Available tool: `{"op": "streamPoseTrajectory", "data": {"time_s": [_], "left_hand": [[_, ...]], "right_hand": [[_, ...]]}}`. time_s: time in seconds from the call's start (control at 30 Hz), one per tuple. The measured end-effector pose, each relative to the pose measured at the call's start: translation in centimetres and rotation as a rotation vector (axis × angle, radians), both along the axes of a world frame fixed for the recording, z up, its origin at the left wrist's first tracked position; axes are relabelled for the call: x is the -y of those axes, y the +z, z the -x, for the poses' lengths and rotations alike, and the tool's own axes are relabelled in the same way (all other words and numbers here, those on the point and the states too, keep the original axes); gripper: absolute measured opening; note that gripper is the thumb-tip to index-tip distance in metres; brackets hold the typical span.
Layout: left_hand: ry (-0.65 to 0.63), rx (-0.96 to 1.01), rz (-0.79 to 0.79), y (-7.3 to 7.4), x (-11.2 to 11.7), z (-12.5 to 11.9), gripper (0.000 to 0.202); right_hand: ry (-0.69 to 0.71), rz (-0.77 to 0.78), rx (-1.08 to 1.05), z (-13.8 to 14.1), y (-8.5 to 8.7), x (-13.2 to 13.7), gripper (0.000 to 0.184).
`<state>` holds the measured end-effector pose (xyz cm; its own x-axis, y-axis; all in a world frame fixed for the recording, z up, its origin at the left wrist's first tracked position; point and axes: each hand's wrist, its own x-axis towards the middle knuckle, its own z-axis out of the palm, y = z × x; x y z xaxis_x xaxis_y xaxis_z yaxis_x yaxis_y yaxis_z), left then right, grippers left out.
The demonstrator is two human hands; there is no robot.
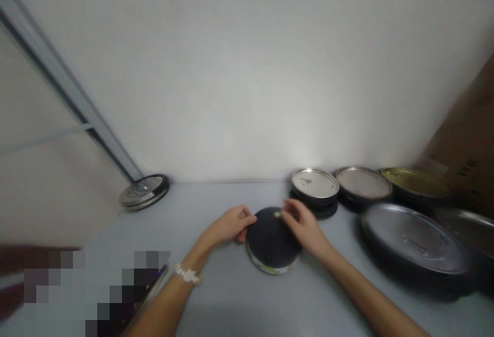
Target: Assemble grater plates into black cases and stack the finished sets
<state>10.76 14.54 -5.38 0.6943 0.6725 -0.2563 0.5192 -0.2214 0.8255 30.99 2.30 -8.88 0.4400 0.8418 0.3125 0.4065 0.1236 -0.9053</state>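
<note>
Left hand [232, 222] pinches black disc [270, 239] edge | right hand [304, 226]: grip unclear | tabletop [210, 290] leftward, silver-topped stack [317, 185] rightward

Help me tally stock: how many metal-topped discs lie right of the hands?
5: small silver disc by the right hand, second silver disc beside it, then gold disc; large disc in front, cropped disc far right. More may be hidden.

two hands [232, 223] [306, 227], one bracelet [188, 275], one black disc [272, 239], five metal-topped stacks [315, 183] [363, 182] [412, 181] [417, 239] [469, 230], one grille [144, 190], one brown box [466, 136], one table [219, 296].
</note>
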Motion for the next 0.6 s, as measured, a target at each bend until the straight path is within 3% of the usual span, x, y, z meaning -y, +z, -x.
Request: {"op": "streamPoseTrajectory", "data": {"time_s": [0.17, 0.27, 0.33, 0.43, 0.6], "left_hand": [[0.057, -0.021, -0.057, 0.3, -0.3, 0.4, 0.026], [0.070, 0.010, -0.192, 0.8, 0.0, 0.1, 0.025], [0.063, 0.097, -0.329, 1.0, 0.4, -0.3, 0.026], [0.017, 0.204, -0.405, 0.8, 1.1, -1.1, 0.031], [0.001, 0.167, -0.462, 0.2, 1.3, -1.5, 0.033]], "right_hand": [[0.140, 0.069, 0.179, 0.2, 1.7, 1.9, 0.055], [0.329, 0.178, 0.340, 0.4, 2.8, 3.7, 0.099], [0.441, 0.262, 0.423, 0.7, 3.0, 4.5, 0.118], [0.458, 0.275, 0.481, 1.1, 2.5, 4.6, 0.122], [0.419, 0.188, 0.476, 0.6, 2.5, 3.8, 0.108]]}}
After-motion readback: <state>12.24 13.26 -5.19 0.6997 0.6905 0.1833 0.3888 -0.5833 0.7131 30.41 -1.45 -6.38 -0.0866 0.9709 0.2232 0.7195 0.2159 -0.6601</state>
